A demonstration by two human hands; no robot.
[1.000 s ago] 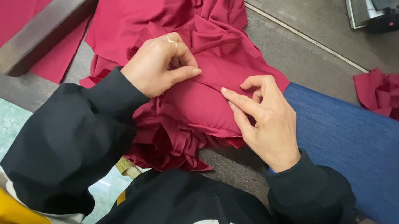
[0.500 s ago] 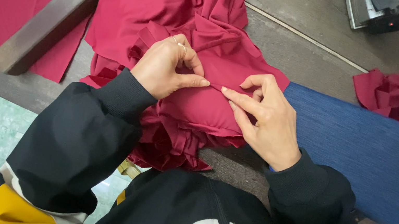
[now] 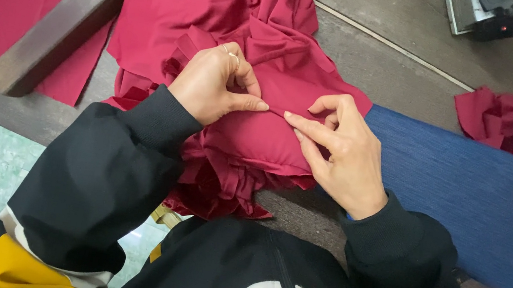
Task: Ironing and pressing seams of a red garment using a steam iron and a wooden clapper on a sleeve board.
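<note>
Left hand [image 3: 214, 87] shifted slightly right since earlier frame, thumb now meeting right hand [image 3: 336, 152] fingertip; both pinching seam fold of crimson fabric [image 3: 221, 17] at counter [image 3: 403, 71] centre, over blue padded board [image 3: 466, 189]. Crimson scrap [image 3: 504, 120] far right.

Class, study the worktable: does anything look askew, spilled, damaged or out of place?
Nothing looks damaged or spilled. The left hand and right hand pinch a fold of the crimson garment over the blue padded board. Only a crumpled crimson scrap lies apart, and a long metal bar sits slanted across flat fabric pieces.
</note>
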